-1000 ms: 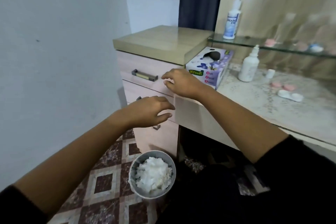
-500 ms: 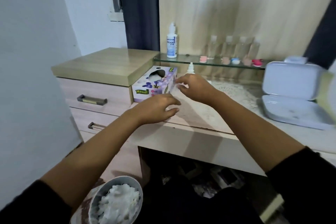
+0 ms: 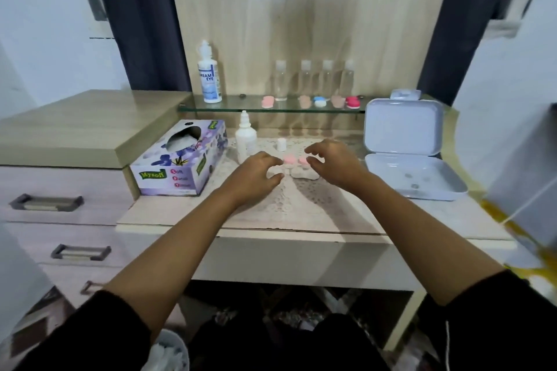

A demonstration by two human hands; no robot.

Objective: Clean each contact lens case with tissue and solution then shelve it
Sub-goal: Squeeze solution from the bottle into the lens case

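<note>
A white contact lens case base [image 3: 304, 173] lies on the lace mat, with two pink caps [image 3: 291, 158] just behind it. My left hand [image 3: 256, 175] hovers at the left of the case, fingers loosely curled and holding nothing. My right hand [image 3: 334, 164] hovers at its right, fingers spread and curved over the case. A small white solution bottle [image 3: 245, 138] stands uncapped behind my left hand, its cap [image 3: 281, 144] beside it. A purple tissue box [image 3: 180, 159] sits at the left. Several lens cases [image 3: 319, 101] rest on the glass shelf [image 3: 241, 107].
A tall solution bottle [image 3: 209, 75] and several clear small bottles [image 3: 313, 78] stand on the shelf. An open pale blue box [image 3: 404, 147] lies at the right. Drawers [image 3: 60, 199] are at the left. A bin of used tissues [image 3: 168, 352] stands on the floor below.
My view swung right from the drawers and bin to the desk. Both hands moved right, past the tissue box, and now hover over the white lens case.
</note>
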